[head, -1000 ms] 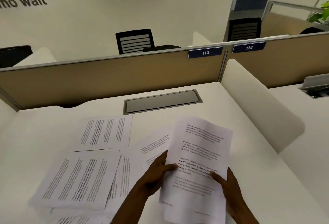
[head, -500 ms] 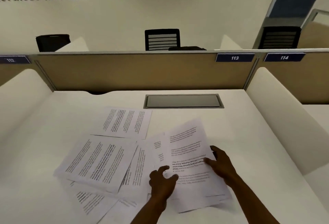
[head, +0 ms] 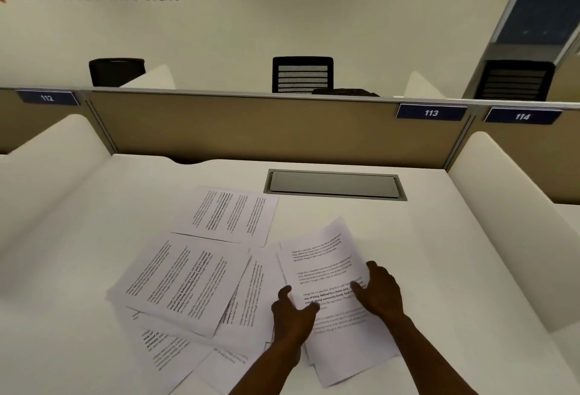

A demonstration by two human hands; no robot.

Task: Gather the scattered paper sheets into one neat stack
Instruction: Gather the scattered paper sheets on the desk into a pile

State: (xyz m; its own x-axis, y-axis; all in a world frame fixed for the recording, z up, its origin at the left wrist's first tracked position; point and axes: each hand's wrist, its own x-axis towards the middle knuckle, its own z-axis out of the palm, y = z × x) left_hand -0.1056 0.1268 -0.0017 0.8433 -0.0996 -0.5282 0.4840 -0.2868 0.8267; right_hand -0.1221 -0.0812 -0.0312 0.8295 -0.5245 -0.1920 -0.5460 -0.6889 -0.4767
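A small stack of printed sheets (head: 329,269) lies on the white desk (head: 439,253), tilted a little to the right. My left hand (head: 292,313) grips its left edge, thumb on top. My right hand (head: 379,291) holds its right edge with fingers over the text. Left of the stack, several loose printed sheets overlap: a large one (head: 185,278) on top, one farther back (head: 232,214), one partly under the stack (head: 251,294), and more near the front edge (head: 166,350).
A grey cable hatch (head: 334,184) is set into the desk behind the papers. A tan partition (head: 251,128) closes the back, with curved white dividers left (head: 53,168) and right (head: 508,193). Black chairs stand beyond the partition.
The stack has come down from being held up to lying on the desk, turned slightly. Both hands shifted along its edges. The view swung to the left.
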